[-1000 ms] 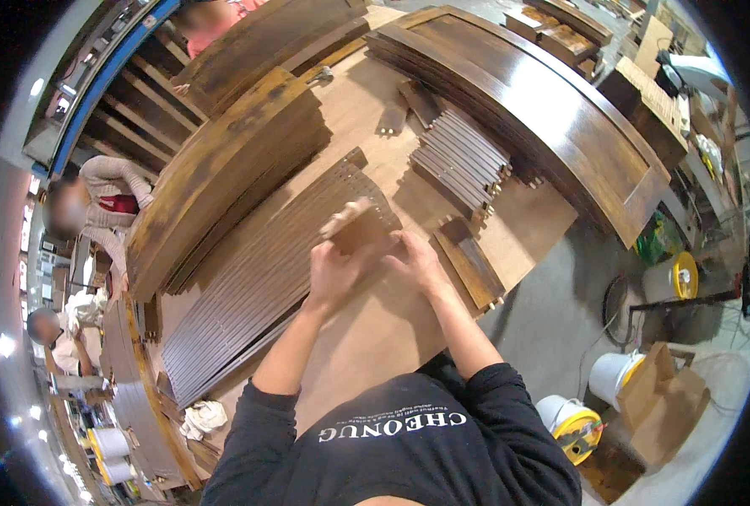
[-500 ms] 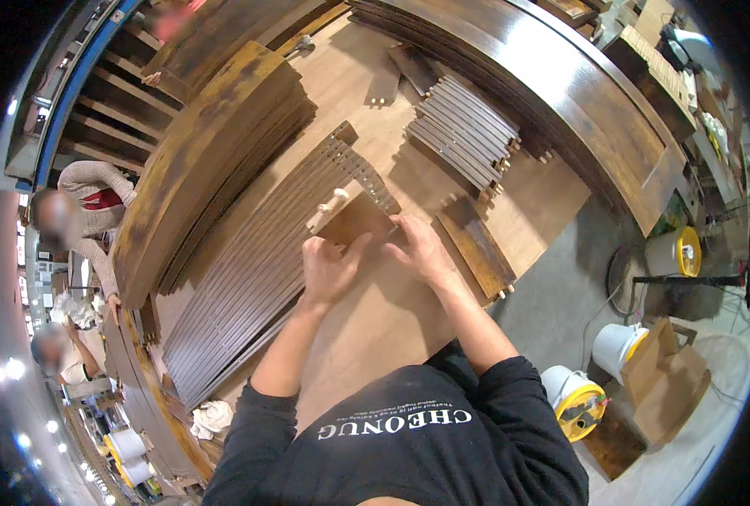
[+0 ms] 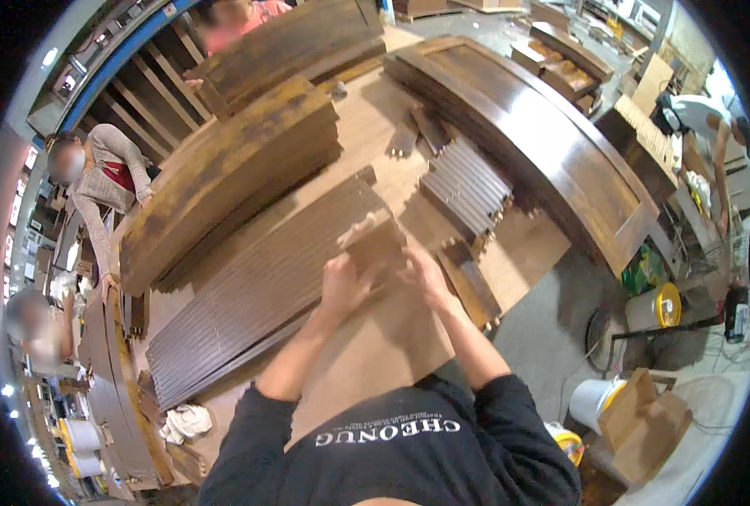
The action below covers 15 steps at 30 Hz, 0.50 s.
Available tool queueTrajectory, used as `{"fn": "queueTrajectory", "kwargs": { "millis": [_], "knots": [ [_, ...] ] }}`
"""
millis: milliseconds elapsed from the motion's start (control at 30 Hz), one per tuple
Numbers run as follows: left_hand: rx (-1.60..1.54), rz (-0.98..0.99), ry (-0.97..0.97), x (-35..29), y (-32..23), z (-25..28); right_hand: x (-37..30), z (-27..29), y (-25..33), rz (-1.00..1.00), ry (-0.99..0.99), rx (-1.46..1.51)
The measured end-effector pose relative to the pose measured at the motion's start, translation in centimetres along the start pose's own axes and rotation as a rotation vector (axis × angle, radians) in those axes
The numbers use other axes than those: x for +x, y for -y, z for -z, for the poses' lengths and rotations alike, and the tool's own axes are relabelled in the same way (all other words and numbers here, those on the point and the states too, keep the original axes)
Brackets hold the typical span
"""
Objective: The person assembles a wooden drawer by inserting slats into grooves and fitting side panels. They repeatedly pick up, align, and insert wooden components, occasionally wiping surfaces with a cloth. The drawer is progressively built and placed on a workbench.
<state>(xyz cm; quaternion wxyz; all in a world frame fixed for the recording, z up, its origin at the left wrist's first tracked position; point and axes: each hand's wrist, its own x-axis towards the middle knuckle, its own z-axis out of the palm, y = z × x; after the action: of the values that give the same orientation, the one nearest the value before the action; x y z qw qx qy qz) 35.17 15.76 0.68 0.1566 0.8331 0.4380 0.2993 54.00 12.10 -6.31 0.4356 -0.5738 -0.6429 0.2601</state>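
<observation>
Above the bench I hold a short brown wooden board (image 3: 381, 244) with light dowels along its far end. My left hand (image 3: 345, 287) is closed round its left side. The fingers of my right hand (image 3: 426, 277) pinch its right edge, somewhat smeared by motion. Just to the left lies a long row of dark wooden slats (image 3: 248, 291), laid side by side. Right of my right hand, a dark board with dowels in its end (image 3: 469, 282) rests on the bench. Beyond it sits a stack of shorter slats (image 3: 466, 187), also with dowel ends.
A tall stack of curved brown panels (image 3: 215, 190) stands at the left. A large glossy panel (image 3: 544, 126) bounds the far right. A white cloth (image 3: 186, 423) lies near the left edge. Buckets (image 3: 594, 401) and an open cardboard box (image 3: 645, 426) stand right. Co-workers (image 3: 109, 173) are at left.
My view has shifted, so more of the far side shows. The short board stays between my hands, slightly blurred and tilted a little differently.
</observation>
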Motion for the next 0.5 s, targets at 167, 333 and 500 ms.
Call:
{"fn": "queueTrajectory", "kwargs": {
  "millis": [167,333,500],
  "knots": [
    [-0.607,0.115,-0.164,-0.9,-5.5,3.0,0.1,4.5,5.1,0.151,0.058,-0.076],
    [-0.123,-0.041,-0.091,-3.1,-1.5,-2.2,-5.2,6.7,1.1,-0.209,-0.043,-0.66],
    [-0.458,0.154,-0.093,-1.3,-2.7,-0.4,-6.1,7.3,-1.5,-0.195,-0.005,-0.561]
  ]
}}
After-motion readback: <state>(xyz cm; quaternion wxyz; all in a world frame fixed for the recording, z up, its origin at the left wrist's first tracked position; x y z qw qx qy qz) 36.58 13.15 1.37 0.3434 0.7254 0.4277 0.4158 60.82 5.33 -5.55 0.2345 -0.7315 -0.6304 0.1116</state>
